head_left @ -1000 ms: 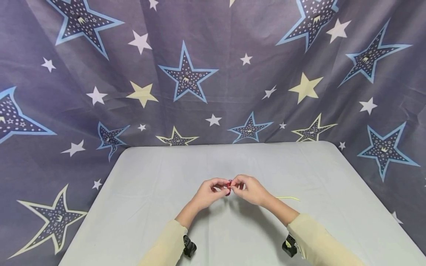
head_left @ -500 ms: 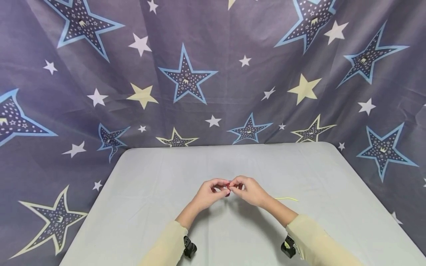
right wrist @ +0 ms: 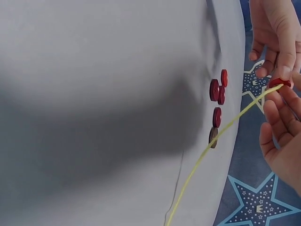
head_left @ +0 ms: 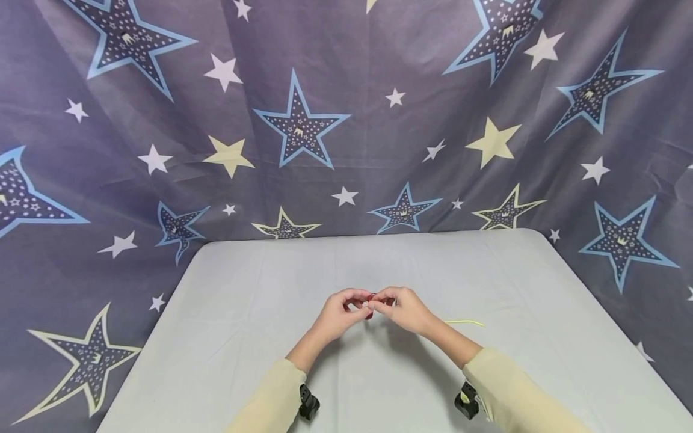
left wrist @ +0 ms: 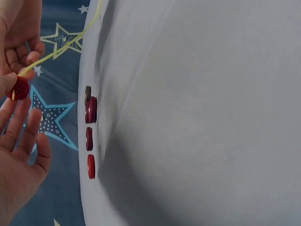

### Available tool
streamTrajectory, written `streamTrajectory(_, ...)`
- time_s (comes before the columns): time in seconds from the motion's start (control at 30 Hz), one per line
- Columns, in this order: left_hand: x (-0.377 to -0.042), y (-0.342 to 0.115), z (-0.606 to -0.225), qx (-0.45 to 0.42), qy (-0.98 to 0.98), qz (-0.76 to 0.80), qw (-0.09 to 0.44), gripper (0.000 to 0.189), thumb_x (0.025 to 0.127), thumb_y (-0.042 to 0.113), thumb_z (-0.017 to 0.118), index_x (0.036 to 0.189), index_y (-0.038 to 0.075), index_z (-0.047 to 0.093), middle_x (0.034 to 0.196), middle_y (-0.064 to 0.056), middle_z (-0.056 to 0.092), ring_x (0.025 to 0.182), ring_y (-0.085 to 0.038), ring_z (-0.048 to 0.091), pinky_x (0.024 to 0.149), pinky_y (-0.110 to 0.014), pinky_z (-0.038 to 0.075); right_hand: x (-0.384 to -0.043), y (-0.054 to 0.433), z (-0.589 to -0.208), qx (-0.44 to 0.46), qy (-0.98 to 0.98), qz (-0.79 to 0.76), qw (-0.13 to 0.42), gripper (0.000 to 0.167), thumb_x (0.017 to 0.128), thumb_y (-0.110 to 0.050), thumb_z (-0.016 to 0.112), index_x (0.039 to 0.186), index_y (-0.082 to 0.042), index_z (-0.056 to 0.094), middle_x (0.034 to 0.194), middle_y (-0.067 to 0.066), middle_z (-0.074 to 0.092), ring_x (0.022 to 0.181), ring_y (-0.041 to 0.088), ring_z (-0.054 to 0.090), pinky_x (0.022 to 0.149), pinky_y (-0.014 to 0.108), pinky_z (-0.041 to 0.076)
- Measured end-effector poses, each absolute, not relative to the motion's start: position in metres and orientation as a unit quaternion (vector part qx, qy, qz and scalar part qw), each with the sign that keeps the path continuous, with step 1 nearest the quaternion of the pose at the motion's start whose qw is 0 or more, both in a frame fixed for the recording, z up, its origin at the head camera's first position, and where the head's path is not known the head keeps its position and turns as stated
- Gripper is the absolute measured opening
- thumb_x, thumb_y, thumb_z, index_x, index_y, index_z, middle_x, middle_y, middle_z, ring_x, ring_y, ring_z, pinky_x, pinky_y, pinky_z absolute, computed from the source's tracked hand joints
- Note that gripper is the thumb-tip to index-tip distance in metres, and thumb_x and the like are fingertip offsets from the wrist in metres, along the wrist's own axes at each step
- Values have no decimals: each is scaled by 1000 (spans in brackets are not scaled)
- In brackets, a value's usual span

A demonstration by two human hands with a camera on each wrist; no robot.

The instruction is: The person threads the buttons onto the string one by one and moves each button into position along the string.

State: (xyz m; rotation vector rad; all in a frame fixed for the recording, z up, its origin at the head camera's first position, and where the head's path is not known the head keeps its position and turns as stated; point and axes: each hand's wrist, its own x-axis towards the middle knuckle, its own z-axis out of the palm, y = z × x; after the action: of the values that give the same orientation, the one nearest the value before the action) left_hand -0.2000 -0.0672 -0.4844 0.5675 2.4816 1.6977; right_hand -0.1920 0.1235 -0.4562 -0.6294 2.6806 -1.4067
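Note:
Above the middle of the table, my left hand [head_left: 334, 317] and right hand [head_left: 409, 311] meet fingertip to fingertip. The left hand pinches a round red button [left wrist: 20, 86] between thumb and fingers. A yellow cord [right wrist: 196, 162] runs up to the button, and a short bit of it shows across the button's face in the left wrist view. The right hand's thumb and fingertips pinch at the cord against the button; its exact hold is partly hidden. Beyond the right wrist, the cord's loose end trails to the right in the head view.
Several red buttons [left wrist: 91, 110] and a brown button [right wrist: 213, 137] lie on the grey-white table [head_left: 260, 270] close to the hands. Behind the table hangs a dark curtain [head_left: 346, 138] printed with stars. Each forearm carries a black wrist camera [head_left: 309, 403].
Both hands stay nearly in place over the table. The right fingertips have shifted slightly left, closer over the button, and cover more of it. The head view has tilted a little.

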Motion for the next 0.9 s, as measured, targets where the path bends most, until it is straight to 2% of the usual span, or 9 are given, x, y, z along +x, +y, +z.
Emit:
streamTrajectory(0.2, -199, -66, -484, 190, 822, 536, 24, 25, 82, 25, 72, 106, 18, 68, 104, -1, 69, 93, -21, 60, 72, -23, 40, -192, 123, -458, -200, 866, -459, 19, 15, 88, -22, 64, 90, -9, 72, 81, 0, 69, 73, 12, 56, 62, 19, 45)
streamTrajectory(0.43, -199, -64, -484, 177, 824, 537, 12, 30, 80, 23, 74, 108, 17, 66, 101, 0, 71, 95, -24, 62, 76, -25, 42, -193, 124, -461, -194, 867, -458, 14, 14, 87, -20, 65, 89, -8, 71, 81, 1, 70, 73, 13, 57, 63, 19, 46)
streamTrajectory(0.57, -200, -64, -485, 171, 820, 546, -3, 24, 79, 23, 75, 100, 16, 69, 97, -1, 72, 92, -24, 63, 77, -33, 46, -192, 123, -460, -192, 867, -459, 12, 14, 87, -19, 65, 89, -7, 71, 81, 2, 70, 73, 15, 57, 62, 19, 46)
streamTrajectory(0.67, -201, -63, -487, 168, 819, 548, -15, 17, 79, 23, 75, 93, 15, 71, 93, -1, 72, 86, -19, 64, 78, -38, 48, -192, 123, -460, -190, 868, -459, 10, 14, 87, -19, 65, 88, -7, 71, 81, 2, 69, 72, 15, 57, 60, 19, 46)
streamTrajectory(0.9, -203, -63, -491, 154, 824, 544, -34, 10, 79, 22, 75, 85, 15, 73, 86, -1, 73, 78, -5, 58, 73, -24, 47, -191, 122, -459, -184, 868, -462, 7, 12, 86, -17, 64, 88, -7, 71, 78, 1, 68, 71, 11, 56, 61, 19, 46)
